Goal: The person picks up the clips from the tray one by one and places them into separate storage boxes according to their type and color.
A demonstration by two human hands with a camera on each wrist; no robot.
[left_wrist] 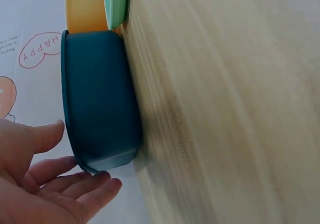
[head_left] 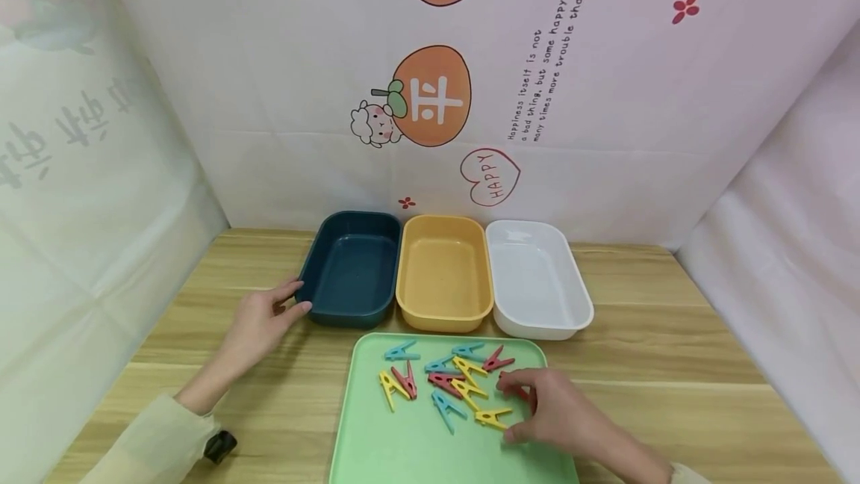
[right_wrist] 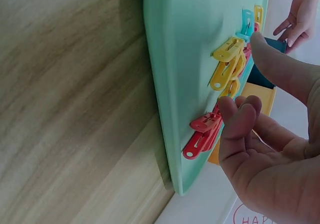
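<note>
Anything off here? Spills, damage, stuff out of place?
Nothing stands out. The three bins sit upright in a row. The clothespins lie loosely jumbled, some overlapping, but all visible ones are on the green tray. No damage shows.

I see a wood-grain tabletop (head_left: pixel 645 364) below the left fingers (head_left: pixel 285 291). Well beyond them, I make out a printed white cloth (head_left: pixel 282 170) with an orange fruit (head_left: pixel 437 95) and red HAPPY heart (head_left: pixel 492 178); pale side cloth (head_left: pixel 87 245) hangs to their left.
</note>
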